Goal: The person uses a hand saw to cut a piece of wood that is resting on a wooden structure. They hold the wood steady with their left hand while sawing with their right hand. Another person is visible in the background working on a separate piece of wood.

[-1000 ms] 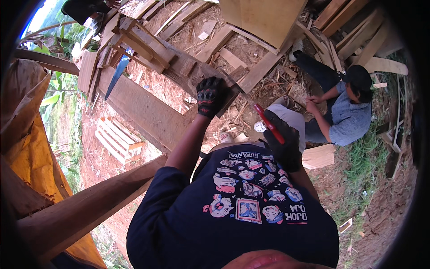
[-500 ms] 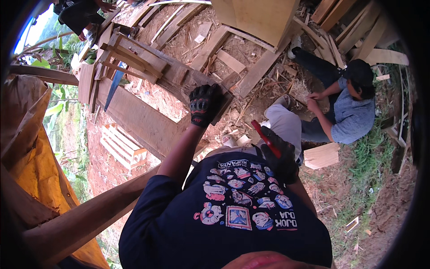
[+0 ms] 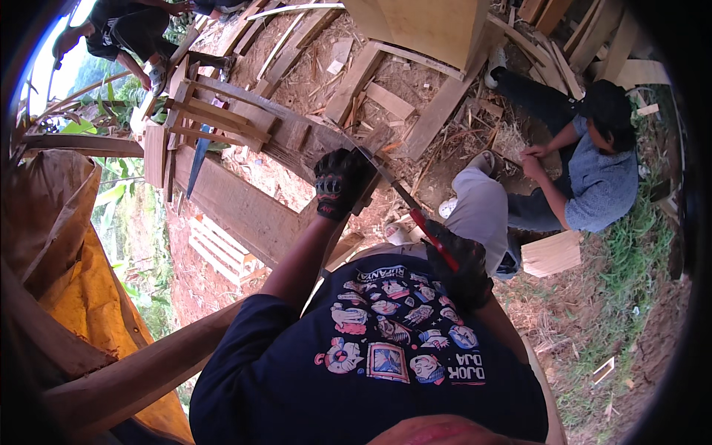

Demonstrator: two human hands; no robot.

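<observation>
My left hand [image 3: 343,182], in a black glove with hard knuckle guards, is curled down over a wooden piece [image 3: 365,199] at the near end of a plank bench [image 3: 293,144]. Its fingertips are hidden beneath it. In my right hand [image 3: 463,271], also gloved in black, is the red handle of a hand tool [image 3: 420,216]. A long, narrow metal blade runs from that handle toward my left hand, its tip by the glove. Whether the blade is a saw seen edge-on or a file, I cannot tell.
A blue blade [image 3: 199,159] leans against the bench near stacked wood strips [image 3: 215,119]. On my right sits a person [image 3: 601,163] in a cap; another person [image 3: 133,37] is at the far left. A slatted crate [image 3: 222,248], a wooden pole [image 3: 148,363] and an orange tarp [image 3: 104,297] lie left.
The red-handled tool's blade now shows, reaching up to my left hand; before, only the handle was plain. My left hand stays on the wood. The view has shifted slightly.
</observation>
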